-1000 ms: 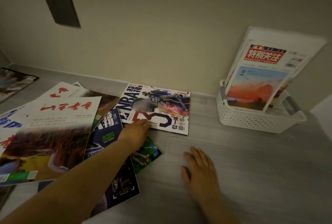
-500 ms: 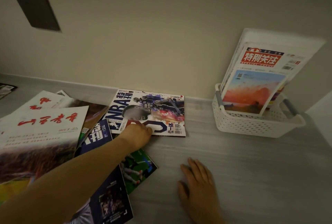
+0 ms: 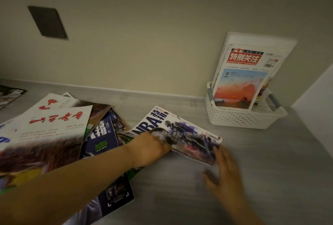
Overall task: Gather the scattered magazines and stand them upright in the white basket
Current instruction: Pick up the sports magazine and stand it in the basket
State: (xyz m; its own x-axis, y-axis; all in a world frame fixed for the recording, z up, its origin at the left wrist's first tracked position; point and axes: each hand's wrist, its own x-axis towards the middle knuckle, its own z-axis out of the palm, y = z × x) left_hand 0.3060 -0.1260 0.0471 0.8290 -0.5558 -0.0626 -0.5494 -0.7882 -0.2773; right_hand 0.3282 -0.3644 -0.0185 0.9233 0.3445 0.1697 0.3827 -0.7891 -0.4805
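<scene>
My left hand [image 3: 151,148] grips the near edge of the NBA magazine [image 3: 182,132], which is tilted up off the grey surface. My right hand [image 3: 223,172] lies flat with straight fingers, its fingertips touching the magazine's lower right corner. A loose pile of magazines lies at the left, with a large white one with red characters [image 3: 45,134] on top and a dark blue one [image 3: 102,138] beside it. The white basket [image 3: 239,118] stands at the back right against the wall, with a red-titled magazine [image 3: 243,80] and others upright in it.
The grey wooden surface [image 3: 252,170] runs to a beige wall behind. A dark plate [image 3: 47,22] is set in the wall at the upper left. Another magazine [image 3: 9,95] lies at the far left edge. A white panel [image 3: 317,89] rises at the right.
My left hand has pulled the NBA magazine nearer and to the right and lifted its edge. My right hand has moved up from the surface to touch the magazine's corner.
</scene>
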